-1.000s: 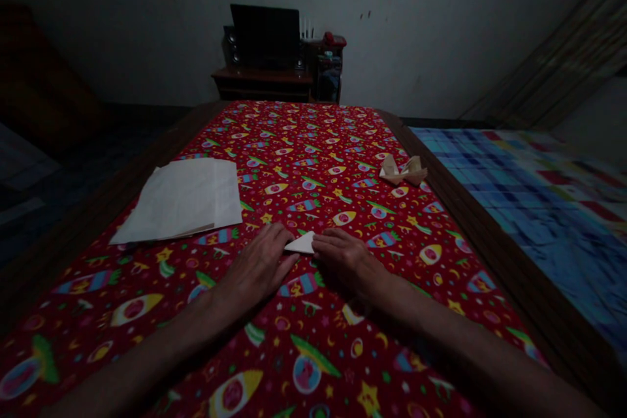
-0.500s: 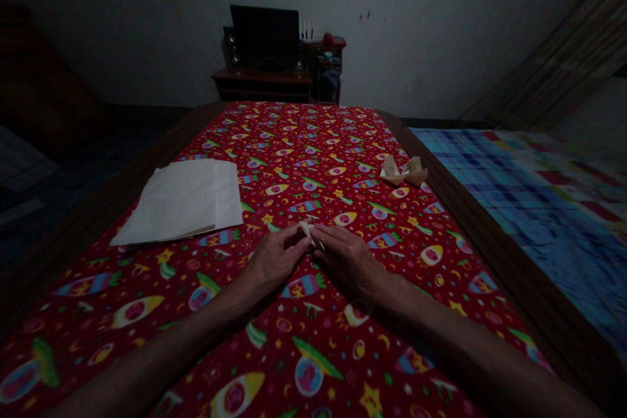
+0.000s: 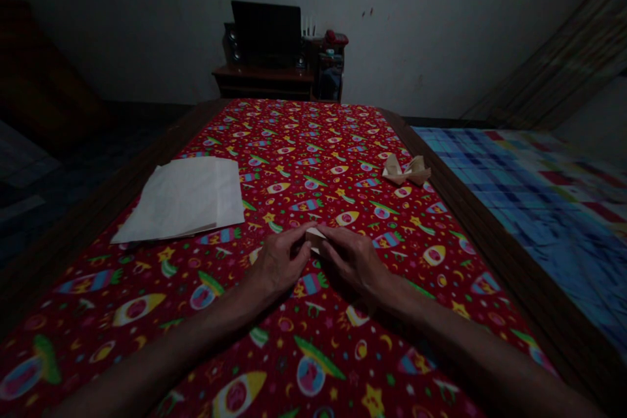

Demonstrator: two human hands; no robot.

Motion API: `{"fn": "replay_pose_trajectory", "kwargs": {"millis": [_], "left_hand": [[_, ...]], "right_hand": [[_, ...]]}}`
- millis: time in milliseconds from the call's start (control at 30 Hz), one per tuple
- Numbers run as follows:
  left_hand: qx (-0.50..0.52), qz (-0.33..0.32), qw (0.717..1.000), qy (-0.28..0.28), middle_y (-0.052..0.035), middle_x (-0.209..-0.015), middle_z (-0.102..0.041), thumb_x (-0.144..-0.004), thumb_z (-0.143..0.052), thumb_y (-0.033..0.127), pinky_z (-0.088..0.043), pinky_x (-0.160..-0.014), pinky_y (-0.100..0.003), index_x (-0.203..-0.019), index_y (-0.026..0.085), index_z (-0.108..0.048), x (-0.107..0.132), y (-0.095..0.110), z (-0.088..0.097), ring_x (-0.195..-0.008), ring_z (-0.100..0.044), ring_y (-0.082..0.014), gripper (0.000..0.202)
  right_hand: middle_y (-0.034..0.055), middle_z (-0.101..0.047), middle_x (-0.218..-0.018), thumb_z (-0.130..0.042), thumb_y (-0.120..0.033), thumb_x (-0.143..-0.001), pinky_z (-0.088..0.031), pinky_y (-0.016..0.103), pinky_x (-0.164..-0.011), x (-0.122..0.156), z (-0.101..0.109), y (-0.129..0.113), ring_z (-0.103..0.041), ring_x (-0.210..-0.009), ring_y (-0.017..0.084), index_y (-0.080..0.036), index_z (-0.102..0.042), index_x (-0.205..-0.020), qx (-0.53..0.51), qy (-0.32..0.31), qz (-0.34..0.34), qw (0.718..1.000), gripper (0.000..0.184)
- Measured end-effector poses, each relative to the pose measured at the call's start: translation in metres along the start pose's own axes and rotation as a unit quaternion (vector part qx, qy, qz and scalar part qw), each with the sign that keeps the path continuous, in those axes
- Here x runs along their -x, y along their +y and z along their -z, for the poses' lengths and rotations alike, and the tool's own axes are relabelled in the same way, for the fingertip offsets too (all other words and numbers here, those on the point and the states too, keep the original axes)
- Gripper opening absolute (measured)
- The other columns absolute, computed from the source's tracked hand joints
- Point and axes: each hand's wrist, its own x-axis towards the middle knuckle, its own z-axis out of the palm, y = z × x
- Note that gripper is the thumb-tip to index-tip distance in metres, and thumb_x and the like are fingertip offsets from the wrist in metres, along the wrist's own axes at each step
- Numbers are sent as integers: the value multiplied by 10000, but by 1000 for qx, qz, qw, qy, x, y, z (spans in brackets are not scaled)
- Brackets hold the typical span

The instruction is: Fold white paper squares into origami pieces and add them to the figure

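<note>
Lying near left hand (image 3: 277,261), white paper (image 3: 181,199)

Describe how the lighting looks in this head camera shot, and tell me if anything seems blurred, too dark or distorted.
In the head view, the light is dim throughout with no glare, and the left corner sinks nearly to black; the left hand, right hand and folded paper are shadowed but legible; the wide-angle view makes the edges of the red printed sheet slant sharply toward the far wall.

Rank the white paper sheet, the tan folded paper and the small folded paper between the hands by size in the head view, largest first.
1. the white paper sheet
2. the tan folded paper
3. the small folded paper, partly hidden, so less sure
</note>
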Motion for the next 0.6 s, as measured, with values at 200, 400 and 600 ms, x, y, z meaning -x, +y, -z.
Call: {"fn": "replay_pose_trajectory", "kwargs": {"millis": [200,400,600], "left_hand": [[-90,-94,991,15,-76,-1110,-639,-866,-430,140,-504,-893,-331,-1249,189,-505,8,4,-5,-1013,-613,-186,393],[-116,-103,988,4,-102,-1122,-592,-811,-485,114,-499,-887,-351,-1321,166,-427,11,-8,-4,-1026,-576,-211,516],[-142,-109,983,-32,-72,-981,-595,-756,-421,41,-519,-776,-322,-1304,183,-466,12,-16,-3,-881,-587,-187,567]], "right_hand": [[92,-696,-859,-436,-179,-877,-506,278,-652,1,0,-2,-643,-711,177,-150,-608,-1057,114,9,19,993,250],[64,-709,-895,-450,-177,-865,-505,254,-666,4,-4,-10,-659,-736,160,-183,-590,-1126,48,28,12,998,296],[45,-694,-872,-466,-172,-830,-464,236,-614,5,-4,-13,-631,-692,152,-183,-591,-1055,50,-6,-38,998,258]]}}
